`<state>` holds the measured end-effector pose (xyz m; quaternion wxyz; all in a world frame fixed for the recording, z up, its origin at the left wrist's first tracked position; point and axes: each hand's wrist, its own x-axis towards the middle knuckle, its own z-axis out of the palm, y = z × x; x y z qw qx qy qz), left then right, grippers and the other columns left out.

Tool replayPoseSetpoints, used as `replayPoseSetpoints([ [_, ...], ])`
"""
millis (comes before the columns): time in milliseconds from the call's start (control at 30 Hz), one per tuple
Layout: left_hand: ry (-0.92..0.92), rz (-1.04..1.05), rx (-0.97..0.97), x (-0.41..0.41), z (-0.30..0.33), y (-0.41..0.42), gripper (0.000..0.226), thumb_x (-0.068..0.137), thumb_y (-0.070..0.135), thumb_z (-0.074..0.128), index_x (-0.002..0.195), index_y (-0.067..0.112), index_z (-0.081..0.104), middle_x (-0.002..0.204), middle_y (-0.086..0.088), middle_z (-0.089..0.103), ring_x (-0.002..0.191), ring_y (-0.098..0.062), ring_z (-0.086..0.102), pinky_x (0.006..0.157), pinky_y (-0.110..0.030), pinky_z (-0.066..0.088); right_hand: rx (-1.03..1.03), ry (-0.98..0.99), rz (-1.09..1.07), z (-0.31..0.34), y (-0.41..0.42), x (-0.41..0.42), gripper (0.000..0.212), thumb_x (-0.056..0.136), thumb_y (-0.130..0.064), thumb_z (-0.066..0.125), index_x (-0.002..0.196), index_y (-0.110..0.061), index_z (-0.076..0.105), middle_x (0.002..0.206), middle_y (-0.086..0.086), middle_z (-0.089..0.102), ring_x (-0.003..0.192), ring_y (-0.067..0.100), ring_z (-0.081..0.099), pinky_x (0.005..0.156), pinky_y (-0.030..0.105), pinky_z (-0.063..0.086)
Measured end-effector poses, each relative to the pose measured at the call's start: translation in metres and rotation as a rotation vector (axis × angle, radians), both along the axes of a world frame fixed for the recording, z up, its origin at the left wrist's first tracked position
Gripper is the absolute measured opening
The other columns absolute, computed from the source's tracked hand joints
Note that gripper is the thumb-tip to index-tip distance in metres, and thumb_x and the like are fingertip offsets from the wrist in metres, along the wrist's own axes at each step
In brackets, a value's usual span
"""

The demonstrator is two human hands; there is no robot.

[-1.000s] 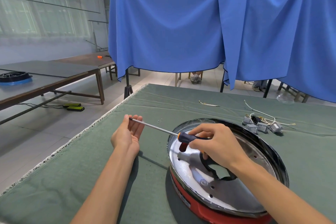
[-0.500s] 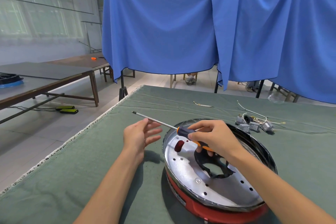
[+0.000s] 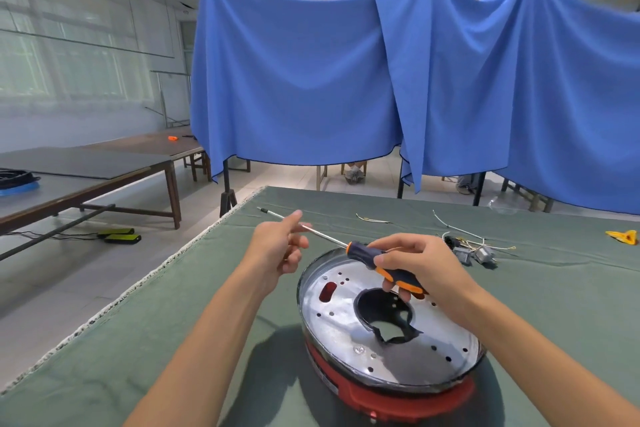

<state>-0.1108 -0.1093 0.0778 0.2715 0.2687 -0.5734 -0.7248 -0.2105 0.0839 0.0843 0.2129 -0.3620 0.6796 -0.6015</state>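
Head view: right hand [image 3: 424, 265] clamped round the handle of the screwdriver [image 3: 382, 263], held in the air over the 12 o'clock rim of the upturned metal pan [image 3: 346, 326], shaft pointing to 10 o'clock. Left hand [image 3: 277, 250] has loosely bent fingers with the index tip at the shaft; pinch or mere touch, cannot tell. The pan sits on the table [image 3: 166, 340], with loose wired parts [image 3: 474, 253] at its 2 o'clock. Judgement: steady the shaft, seat the tip squarely in a screw, then turn.
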Motion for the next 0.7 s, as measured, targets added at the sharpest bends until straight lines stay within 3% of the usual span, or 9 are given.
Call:
replayPoseSetpoints([
  [100,0.112,-0.014,0.084,-0.006,0.014,0.011,0.032,0.100,0.021,0.044,0.079,0.004,0.061,0.046,0.002,0.050,0.031,-0.006,0.035,0.031,-0.014,0.025,-0.020,-0.111,0.095,0.008,0.008,0.001,0.023,0.078,-0.009,0.067,0.101,-0.006,0.070,0.084,0.015,0.069,0.059,0.019,0.064,0.041,0.022,0.045],
  [233,0.191,0.056,0.285,-0.014,0.026,0.019,0.034,0.102,0.018,0.039,0.076,0.004,0.056,0.042,0.002,0.048,0.029,-0.004,0.039,0.030,-0.014,0.032,-0.159,-0.470,0.368,0.015,0.027,-0.004,0.052,0.071,-0.019,0.061,0.121,-0.008,0.062,0.110,0.013,0.067,0.082,0.023,0.065,0.063,0.029,0.054],
  [333,0.244,0.044,0.495,-0.022,0.031,0.031,0.034,0.103,0.016,0.036,0.077,0.002,0.053,0.038,0.000,0.049,0.027,-0.004,0.044,0.028,-0.013,0.035,-0.290,-0.435,0.378,0.016,0.037,-0.008,0.048,0.074,-0.013,0.062,0.122,-0.012,0.060,0.117,0.009,0.067,0.087,0.022,0.065,0.072,0.031,0.055],
  [400,0.249,0.015,0.565,-0.029,0.032,0.048,0.034,0.103,0.014,0.035,0.077,0.000,0.052,0.038,-0.002,0.052,0.028,-0.006,0.048,0.029,-0.015,0.039,-0.334,-0.353,0.235,0.014,0.034,-0.011,0.050,0.070,-0.004,0.073,0.117,-0.012,0.061,0.105,0.009,0.070,0.075,0.018,0.064,0.064,0.027,0.054],
  [533,0.182,-0.098,0.529,-0.045,0.028,0.083,0.032,0.101,0.012,0.041,0.078,-0.003,0.056,0.046,-0.008,0.061,0.037,-0.013,0.061,0.035,-0.022,0.049,-0.431,-0.334,-0.051,0.010,0.030,-0.014,0.041,0.061,-0.022,0.077,0.100,-0.015,0.068,0.068,0.002,0.061,0.049,0.011,0.052,0.041,0.020,0.039],
  [633,0.142,-0.187,0.471,-0.056,0.030,0.096,0.032,0.101,0.013,0.043,0.078,-0.004,0.058,0.048,-0.008,0.063,0.039,-0.014,0.063,0.038,-0.023,0.052,-0.455,-0.284,-0.194,0.004,0.033,-0.022,0.007,0.072,-0.024,0.077,0.078,-0.024,0.073,0.054,-0.002,0.054,0.039,0.008,0.043,0.036,0.018,0.030],
  [700,0.104,-0.221,0.432,-0.063,0.031,0.099,0.031,0.101,0.015,0.045,0.079,-0.002,0.059,0.048,-0.005,0.062,0.039,-0.012,0.062,0.038,-0.022,0.051,-0.452,-0.198,-0.287,0.000,0.034,-0.030,0.013,0.080,-0.024,0.073,0.068,-0.025,0.072,0.049,0.002,0.053,0.033,0.011,0.037,0.034,0.018,0.027],
])
